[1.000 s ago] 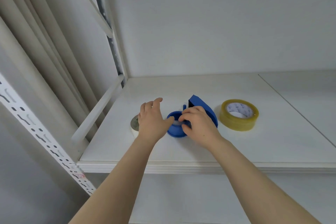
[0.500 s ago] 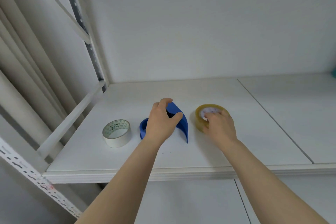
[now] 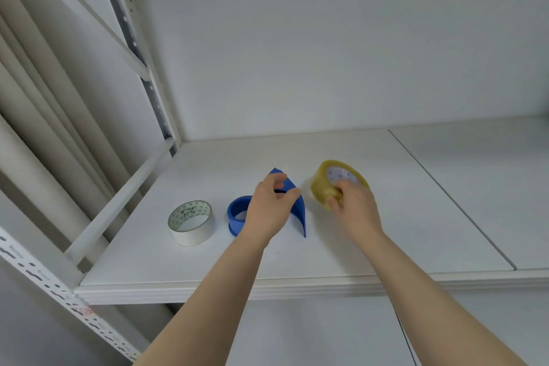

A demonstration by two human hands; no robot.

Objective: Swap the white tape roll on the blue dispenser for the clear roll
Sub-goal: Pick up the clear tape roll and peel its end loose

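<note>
Right hand (image 3: 355,205) fingers clamped on clear roll (image 3: 323,187), left hand (image 3: 271,208) gripping blue dispenser (image 3: 237,212)

- One view only, worn on the person's head; it looks forward and down onto a white shelf (image 3: 356,249)
- Near, at arm's reach; both forearms enter from 6 o'clock
- Shelf upright (image 3: 139,68) at 10 o'clock; back wall (image 3: 326,53) at 12 o'clock

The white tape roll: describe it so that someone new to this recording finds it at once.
On the white shelf, three things sit in a row near the front. The white tape roll is leftmost, lying flat beside the blue dispenser. Neither hand touches it, and its core has a green triangle pattern with handwriting.
</note>
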